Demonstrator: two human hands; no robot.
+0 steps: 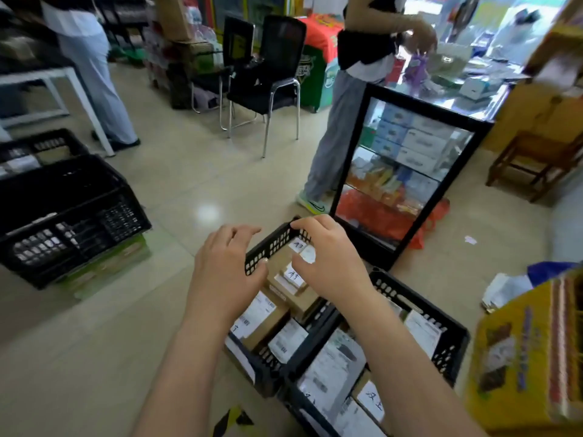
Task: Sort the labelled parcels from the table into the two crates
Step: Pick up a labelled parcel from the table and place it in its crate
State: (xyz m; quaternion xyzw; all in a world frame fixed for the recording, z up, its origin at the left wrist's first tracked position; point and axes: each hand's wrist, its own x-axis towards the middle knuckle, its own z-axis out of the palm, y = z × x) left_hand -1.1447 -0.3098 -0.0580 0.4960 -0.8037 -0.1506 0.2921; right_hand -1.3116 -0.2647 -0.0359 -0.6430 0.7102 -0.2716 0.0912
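Observation:
Two black plastic crates stand side by side on the floor below me. The left crate (268, 247) holds several brown cardboard parcels with white labels, among them a small parcel (293, 277) with a handwritten label. The right crate (441, 326) holds grey and white bagged parcels (334, 367). My left hand (227, 266) hovers over the left crate's near-left wall, fingers spread and curled, holding nothing. My right hand (328, 257) hangs over the same crate just above the small parcel, fingers bent and apart, empty. No table with parcels is in view.
A black glass display cabinet (407, 171) stands right behind the crates. Another black crate (69, 212) sits on green boxes at the left. A yellow carton (530, 351) is at the right. Two people stand further back, near black chairs (268, 77).

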